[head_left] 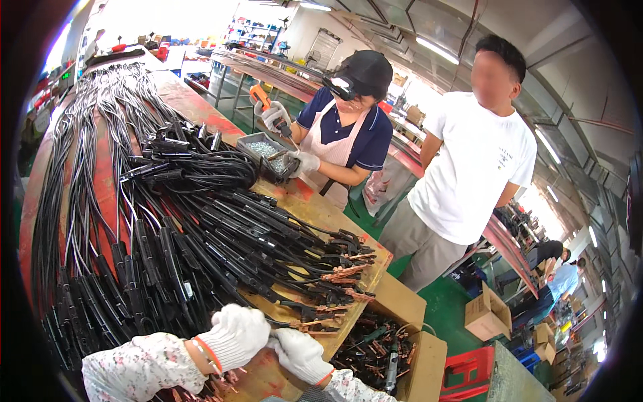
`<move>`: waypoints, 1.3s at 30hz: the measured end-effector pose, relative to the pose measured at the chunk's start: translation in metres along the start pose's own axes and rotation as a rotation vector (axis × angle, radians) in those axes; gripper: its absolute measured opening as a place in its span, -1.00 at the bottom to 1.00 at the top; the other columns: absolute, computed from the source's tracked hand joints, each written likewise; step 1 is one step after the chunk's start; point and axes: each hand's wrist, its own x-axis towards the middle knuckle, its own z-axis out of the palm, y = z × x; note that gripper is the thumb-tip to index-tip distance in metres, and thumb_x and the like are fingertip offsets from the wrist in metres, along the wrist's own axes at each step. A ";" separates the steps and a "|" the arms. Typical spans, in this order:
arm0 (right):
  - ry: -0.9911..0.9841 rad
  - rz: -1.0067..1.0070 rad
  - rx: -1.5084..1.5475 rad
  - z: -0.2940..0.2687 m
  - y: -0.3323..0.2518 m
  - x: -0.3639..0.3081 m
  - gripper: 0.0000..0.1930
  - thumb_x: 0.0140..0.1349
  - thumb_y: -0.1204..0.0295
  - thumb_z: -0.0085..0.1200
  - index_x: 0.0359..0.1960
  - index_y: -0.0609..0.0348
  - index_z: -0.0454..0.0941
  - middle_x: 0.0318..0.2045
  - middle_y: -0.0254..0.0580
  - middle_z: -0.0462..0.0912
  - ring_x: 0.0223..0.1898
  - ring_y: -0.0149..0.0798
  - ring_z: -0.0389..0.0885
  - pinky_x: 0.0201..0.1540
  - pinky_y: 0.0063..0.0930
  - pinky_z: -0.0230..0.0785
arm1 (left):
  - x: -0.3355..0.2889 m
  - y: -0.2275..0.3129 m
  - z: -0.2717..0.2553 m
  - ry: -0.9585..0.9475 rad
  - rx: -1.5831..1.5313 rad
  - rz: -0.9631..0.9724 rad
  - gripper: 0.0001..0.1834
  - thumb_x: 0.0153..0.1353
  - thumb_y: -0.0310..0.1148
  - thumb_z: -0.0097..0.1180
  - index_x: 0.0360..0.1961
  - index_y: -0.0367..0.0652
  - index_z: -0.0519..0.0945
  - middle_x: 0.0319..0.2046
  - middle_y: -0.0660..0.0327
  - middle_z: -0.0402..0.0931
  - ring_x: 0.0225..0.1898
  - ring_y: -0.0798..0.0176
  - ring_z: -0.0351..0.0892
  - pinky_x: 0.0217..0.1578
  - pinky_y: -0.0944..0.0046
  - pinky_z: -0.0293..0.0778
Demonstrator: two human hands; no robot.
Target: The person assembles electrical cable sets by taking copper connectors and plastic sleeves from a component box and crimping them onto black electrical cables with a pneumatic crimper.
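Observation:
My left hand (238,336), in a white knitted glove, is curled closed just above the near edge of the table. My right hand (303,355), gloved alike, is closed beside it, and the fingertips of both nearly meet. Whatever lies between their fingers is too small or hidden to make out. Right beyond them spread many black-handled clamps (248,228) on cables, with copper-coloured jaws (348,271) pointing right. More copper jaws (207,388) show below my left wrist. Under everything is the worn yellow and red table (281,194).
Long cables (87,141) run to the table's far end. A cardboard box (429,362) of clamps stands at the right, near a red plastic stool (467,372). Across the table a co-worker (345,134) holds an orange power screwdriver (260,97) over a screw tray (264,151). Another person (469,167) stands by.

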 end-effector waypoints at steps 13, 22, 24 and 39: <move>0.142 -0.080 -0.009 -0.006 0.003 -0.002 -0.68 0.29 0.13 0.15 -0.51 0.08 0.58 -0.65 -0.15 0.56 -0.60 -0.03 0.57 -0.53 -0.20 0.41 | 0.032 -0.020 0.039 -0.336 -0.257 0.172 -0.78 0.21 -0.18 0.08 -0.26 -0.04 0.64 -0.38 0.15 0.68 -0.30 0.03 0.72 -0.37 0.01 0.60; 0.062 -0.159 0.115 -0.017 0.003 -0.001 -0.69 0.28 0.19 0.17 -0.54 0.11 0.58 -0.64 -0.13 0.57 -0.58 -0.03 0.58 -0.52 -0.20 0.39 | 0.028 -0.023 0.048 -0.386 -0.359 0.156 -0.78 0.21 -0.17 0.07 -0.22 -0.01 0.61 -0.42 0.18 0.66 -0.34 -0.04 0.70 -0.44 -0.05 0.55; 0.048 -0.160 0.112 -0.017 0.003 0.000 -0.69 0.28 0.19 0.18 -0.53 0.11 0.59 -0.63 -0.13 0.58 -0.57 -0.03 0.58 -0.51 -0.20 0.39 | 0.029 -0.024 0.047 -0.396 -0.362 0.166 -0.79 0.22 -0.17 0.06 -0.22 0.00 0.60 -0.43 0.18 0.66 -0.35 -0.03 0.70 -0.45 -0.05 0.55; 0.021 -0.108 0.151 -0.021 0.003 -0.010 -0.76 0.29 0.21 0.16 -0.42 0.08 0.68 -0.56 -0.12 0.63 -0.52 -0.02 0.63 -0.47 -0.20 0.44 | 0.029 -0.022 0.052 -0.337 -0.373 0.178 -0.73 0.29 -0.11 0.03 -0.19 -0.04 0.61 -0.43 0.15 0.67 -0.35 -0.05 0.71 -0.42 -0.06 0.57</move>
